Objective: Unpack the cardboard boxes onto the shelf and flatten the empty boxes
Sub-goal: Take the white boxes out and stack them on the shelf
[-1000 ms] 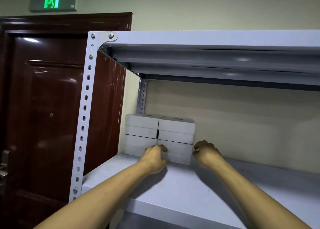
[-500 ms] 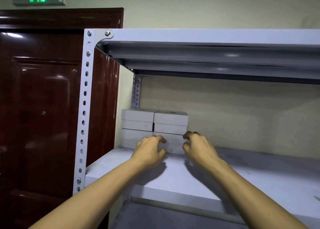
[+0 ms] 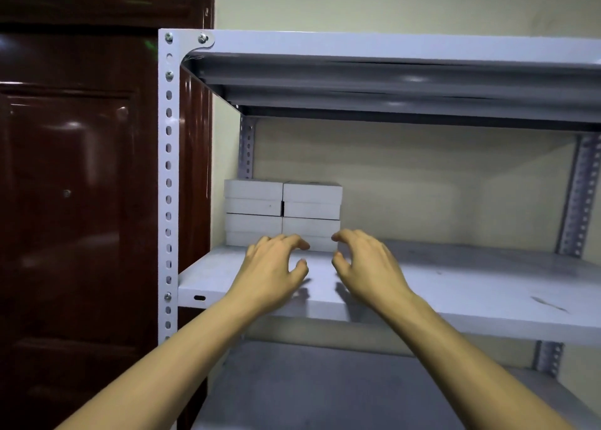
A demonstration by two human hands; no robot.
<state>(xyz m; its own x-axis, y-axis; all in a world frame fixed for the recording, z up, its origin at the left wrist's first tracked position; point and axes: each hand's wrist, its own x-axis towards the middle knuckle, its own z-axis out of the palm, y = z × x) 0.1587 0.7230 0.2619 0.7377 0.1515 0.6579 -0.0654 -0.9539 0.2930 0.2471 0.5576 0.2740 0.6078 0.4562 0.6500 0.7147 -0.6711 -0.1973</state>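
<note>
Just beyond the fingers: stacked white boxes (image 3: pixel 283 215) on the shelf (image 3: pixel 455 286).
Left hand (image 3: pixel 270 273) and right hand (image 3: pixel 370 267) hover, fingers loosely curled, holding nothing.

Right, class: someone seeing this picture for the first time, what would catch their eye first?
Probably the two bare hands, left hand and right hand, hovering with loosely curled fingers over the grey metal shelf. Just behind them, white boxes are stacked in the shelf's back left corner. A glossy dark red door fills the left side.
</note>
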